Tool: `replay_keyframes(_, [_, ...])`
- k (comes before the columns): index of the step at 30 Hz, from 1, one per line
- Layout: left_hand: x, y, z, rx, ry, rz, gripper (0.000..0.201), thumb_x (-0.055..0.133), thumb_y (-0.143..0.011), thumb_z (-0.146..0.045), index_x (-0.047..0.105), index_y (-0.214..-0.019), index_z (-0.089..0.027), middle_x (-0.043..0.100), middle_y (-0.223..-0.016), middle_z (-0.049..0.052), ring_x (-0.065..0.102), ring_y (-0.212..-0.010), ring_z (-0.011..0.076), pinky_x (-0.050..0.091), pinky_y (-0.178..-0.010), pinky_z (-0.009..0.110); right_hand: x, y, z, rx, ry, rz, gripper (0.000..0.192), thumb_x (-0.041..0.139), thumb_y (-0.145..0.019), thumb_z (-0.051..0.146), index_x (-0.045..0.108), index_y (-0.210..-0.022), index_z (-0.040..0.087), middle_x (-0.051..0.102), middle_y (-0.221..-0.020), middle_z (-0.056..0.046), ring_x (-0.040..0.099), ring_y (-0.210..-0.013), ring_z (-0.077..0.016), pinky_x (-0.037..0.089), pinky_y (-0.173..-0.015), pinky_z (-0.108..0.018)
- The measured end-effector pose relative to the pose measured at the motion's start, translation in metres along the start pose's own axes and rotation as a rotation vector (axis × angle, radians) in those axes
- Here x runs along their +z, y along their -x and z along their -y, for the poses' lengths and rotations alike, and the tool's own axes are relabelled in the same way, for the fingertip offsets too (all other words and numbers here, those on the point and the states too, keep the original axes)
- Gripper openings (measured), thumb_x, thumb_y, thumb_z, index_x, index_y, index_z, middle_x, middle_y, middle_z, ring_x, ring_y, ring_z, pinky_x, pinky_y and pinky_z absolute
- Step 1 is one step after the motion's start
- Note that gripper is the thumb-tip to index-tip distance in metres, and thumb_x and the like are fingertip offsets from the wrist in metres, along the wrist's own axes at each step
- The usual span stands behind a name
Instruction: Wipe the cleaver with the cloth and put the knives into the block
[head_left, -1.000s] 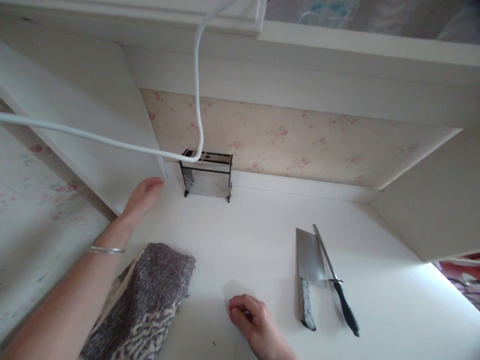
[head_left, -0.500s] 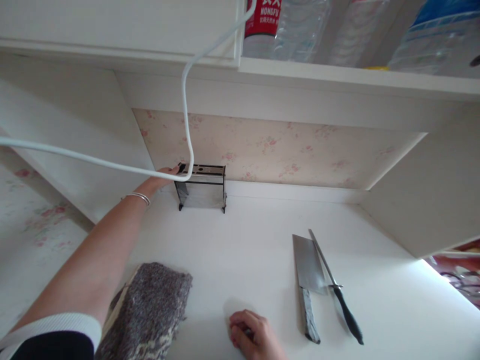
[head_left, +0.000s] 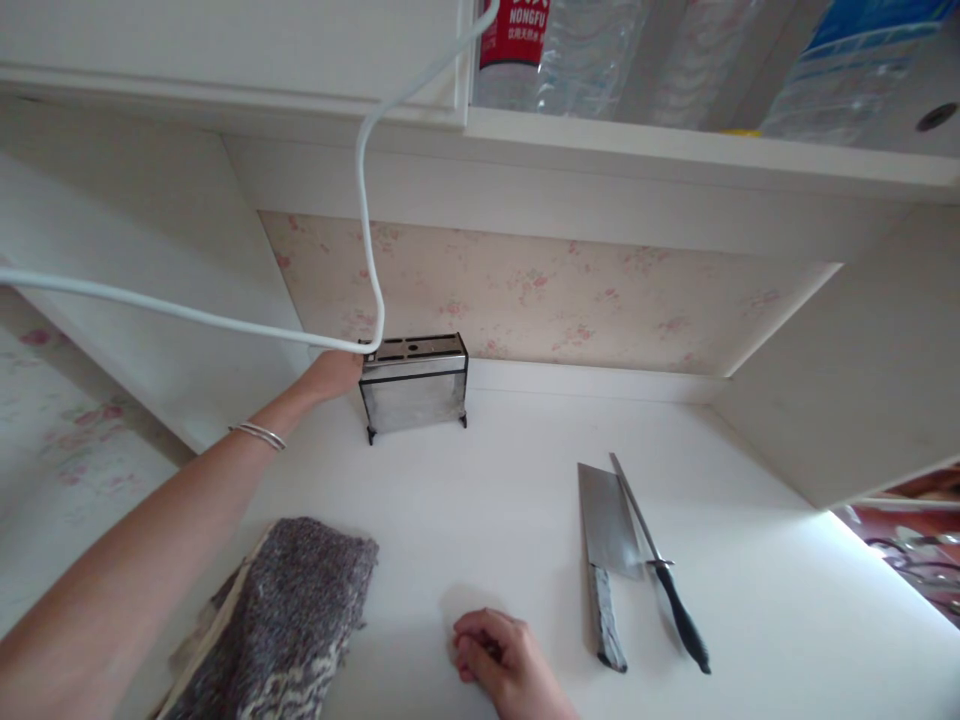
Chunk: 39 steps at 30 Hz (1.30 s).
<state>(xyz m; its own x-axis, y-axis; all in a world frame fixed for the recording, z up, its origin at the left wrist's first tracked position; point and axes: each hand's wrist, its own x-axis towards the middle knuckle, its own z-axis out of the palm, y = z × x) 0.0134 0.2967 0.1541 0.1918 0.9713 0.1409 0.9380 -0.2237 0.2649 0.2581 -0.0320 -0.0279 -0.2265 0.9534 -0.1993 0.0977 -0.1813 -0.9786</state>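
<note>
At the back of the white counter, my left hand (head_left: 341, 374) grips the left end of a stainless steel knife block (head_left: 416, 400) with black edges, slots in its top and small black feet. Most of those fingers are hidden behind the block's end. My right hand (head_left: 506, 655) rests near the front of the counter with its fingers curled in, and nothing shows in it. To its right lies a cleaver (head_left: 609, 520) with a wrapped handle. A honing steel (head_left: 660, 560) with a black handle lies alongside, its rod close to the blade.
A folded grey-brown cloth (head_left: 300, 600) lies at the front left, beneath my left forearm. A white cable (head_left: 367, 200) hangs across the view in front of the block. Overhead, a shelf (head_left: 675, 150) holds plastic bottles (head_left: 585, 60). White side panels (head_left: 847, 370) flank the counter.
My left hand has pulled the knife block a little toward me and to the right, and the block has turned slightly. My right hand stays curled in about the same place.
</note>
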Motion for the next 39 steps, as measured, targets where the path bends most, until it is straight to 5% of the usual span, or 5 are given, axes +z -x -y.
replay_keyframes(7, [0.003,0.034,-0.034,0.065,-0.11,0.111,0.044,0.025,-0.093,-0.027,0.065,-0.091,-0.01,0.07,-0.102,0.019,0.065,-0.101,0.0288,0.046,-0.087,0.034,-0.033,0.023,0.023,0.177,0.022,0.147,0.06,0.054,-0.085,0.057,0.047,-0.129,0.018,0.067,-0.086,-0.006,0.062,-0.063,-0.0132,0.05,-0.061,-0.026])
replay_keyframes(17, [0.022,0.079,-0.102,0.173,-0.069,0.093,0.051,0.016,-0.097,-0.028,0.064,-0.091,-0.01,0.071,-0.094,0.02,0.068,-0.093,0.0295,0.047,-0.08,0.036,-0.127,0.069,0.023,0.171,0.711,-0.694,0.048,0.038,-0.087,0.064,0.062,-0.105,0.027,0.068,-0.078,-0.004,0.063,-0.067,-0.0196,0.049,-0.064,-0.028])
replay_keyframes(29, [0.039,0.104,-0.139,0.137,0.118,0.048,0.058,0.011,-0.099,-0.036,0.063,-0.091,-0.014,0.071,-0.095,0.017,0.067,-0.093,0.0279,0.047,-0.079,0.036,-0.097,0.065,0.007,0.242,0.872,-0.795,0.069,0.035,-0.085,0.072,0.041,-0.132,0.022,0.062,-0.104,-0.011,0.066,-0.088,-0.0251,0.049,-0.071,-0.035])
replay_keyframes(34, [0.045,0.113,-0.121,-0.007,0.322,0.078,0.071,0.003,-0.097,-0.047,0.065,-0.08,-0.016,0.07,-0.075,0.009,0.067,-0.08,0.0248,0.047,-0.077,0.035,-0.12,0.08,0.001,0.228,0.772,-0.844,0.058,0.034,-0.086,0.07,0.052,-0.115,0.024,0.06,-0.068,0.0,0.061,-0.061,-0.0182,0.046,-0.058,-0.027])
replay_keyframes(39, [0.061,0.163,-0.126,-0.038,0.41,-0.072,0.041,0.026,-0.097,-0.035,0.052,-0.124,-0.018,0.068,-0.092,0.006,0.065,-0.084,0.021,0.049,-0.078,0.033,-0.15,0.095,-0.02,0.178,0.793,-0.698,0.05,0.037,-0.084,0.07,0.061,-0.076,0.026,0.064,-0.063,-0.002,0.06,-0.058,-0.0193,0.043,-0.055,-0.026])
